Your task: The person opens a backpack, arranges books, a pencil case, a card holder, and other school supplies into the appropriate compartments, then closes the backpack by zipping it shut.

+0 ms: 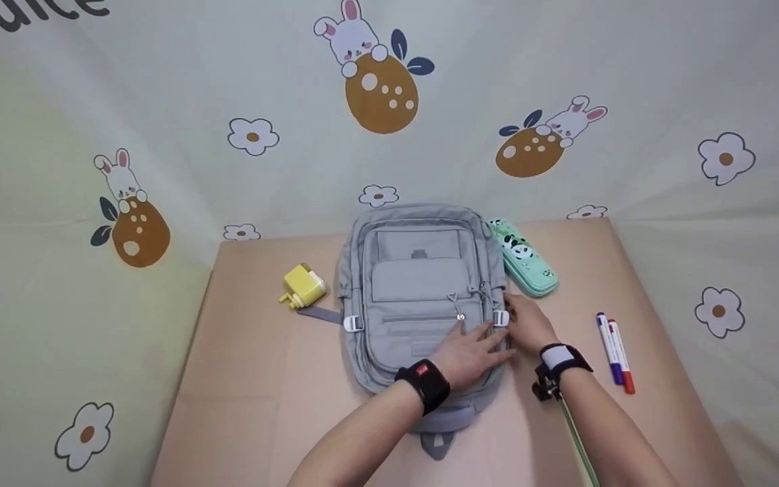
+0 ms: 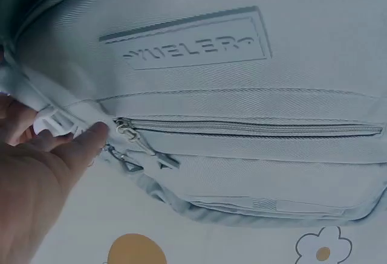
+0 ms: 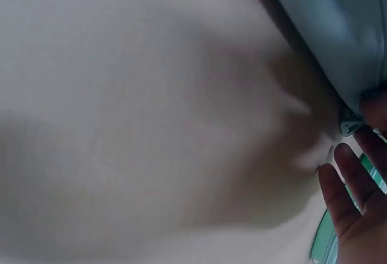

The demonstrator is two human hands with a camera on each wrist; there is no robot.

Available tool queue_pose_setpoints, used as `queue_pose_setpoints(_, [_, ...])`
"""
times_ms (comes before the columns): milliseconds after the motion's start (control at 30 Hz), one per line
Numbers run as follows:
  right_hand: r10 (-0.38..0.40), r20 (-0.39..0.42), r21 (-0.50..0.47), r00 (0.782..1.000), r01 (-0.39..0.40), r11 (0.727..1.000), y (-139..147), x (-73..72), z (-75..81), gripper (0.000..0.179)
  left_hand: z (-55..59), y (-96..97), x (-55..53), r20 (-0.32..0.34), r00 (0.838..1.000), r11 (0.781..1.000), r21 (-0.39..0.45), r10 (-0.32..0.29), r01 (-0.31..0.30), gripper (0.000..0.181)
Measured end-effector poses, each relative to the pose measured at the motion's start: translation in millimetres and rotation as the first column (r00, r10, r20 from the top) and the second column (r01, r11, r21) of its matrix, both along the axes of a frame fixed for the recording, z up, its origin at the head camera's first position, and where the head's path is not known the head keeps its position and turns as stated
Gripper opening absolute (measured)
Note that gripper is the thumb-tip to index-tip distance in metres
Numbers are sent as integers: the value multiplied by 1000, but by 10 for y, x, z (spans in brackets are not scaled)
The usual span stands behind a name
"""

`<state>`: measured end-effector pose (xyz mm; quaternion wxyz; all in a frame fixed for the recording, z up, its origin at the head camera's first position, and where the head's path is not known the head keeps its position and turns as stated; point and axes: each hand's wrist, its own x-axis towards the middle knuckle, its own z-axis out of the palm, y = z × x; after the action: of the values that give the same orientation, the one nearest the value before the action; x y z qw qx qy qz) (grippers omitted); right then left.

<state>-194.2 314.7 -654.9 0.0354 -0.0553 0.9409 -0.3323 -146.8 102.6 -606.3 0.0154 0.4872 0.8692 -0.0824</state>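
A grey backpack (image 1: pixel 416 277) lies front side up on the table, its top handle toward the wall side unseen and a loop (image 1: pixel 438 444) at the near end. My left hand (image 1: pixel 467 355) rests on its lower right front with spread fingers, beside a zip pull (image 2: pixel 145 140). At the bag's right edge, my right hand (image 1: pixel 528 323) pinches the side buckle (image 3: pixel 350 122) between thumb and forefinger; its other fingers extend loosely. That buckle's pale face (image 1: pixel 500 318) shows from above. A matching buckle (image 1: pixel 353 323) with a loose strap (image 1: pixel 320 314) sits on the left edge.
A green panda pencil case (image 1: pixel 531 267) lies against the bag's upper right side. Blue (image 1: pixel 609 348) and red (image 1: pixel 622 357) capped markers lie farther right. A small yellow device with a crank (image 1: pixel 303 285) is at the left, by the strap. Patterned cloth surrounds the tabletop (image 1: pixel 247 379).
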Motion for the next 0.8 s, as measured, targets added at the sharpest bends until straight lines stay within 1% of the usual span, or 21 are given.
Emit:
queue_pose_setpoints(67, [-23,-3,11,1000,23,1000,-28,-38,6,48,-31,-5,-24,5,999,998,-34,51,-51,51])
queue_pose_setpoints(133, [-55,-5,19,998,55,998,-50,-66,26,42,-55,-17,-40,16,995,995,-42,96,-95,50])
queue_pose_setpoints(233, [-115,-8,11,993,115,993,-72,-90,53,33,-69,-29,-54,53,987,988,-23,153,-152,53])
queue_pose_setpoints(333, [-162,11,-40,987,162,986,-80,-98,62,25,-82,-33,-75,85,976,980,-5,201,-201,56])
queue_pose_setpoints(433, [-179,21,-70,984,180,981,-84,-95,40,21,-85,-30,-83,103,970,975,-14,221,-221,60])
queue_pose_setpoints(500, [-175,2,-66,984,175,982,-86,-88,17,20,-80,-29,-78,103,969,974,-24,225,-223,59])
queue_pose_setpoints(667, [-159,-77,-45,984,156,987,-74,-89,6,24,-93,-19,-70,108,965,971,-24,238,-237,60])
queue_pose_setpoints(800, [-174,-109,-46,979,170,984,-32,-64,2,23,-111,-5,-79,110,963,970,-23,244,-243,62])
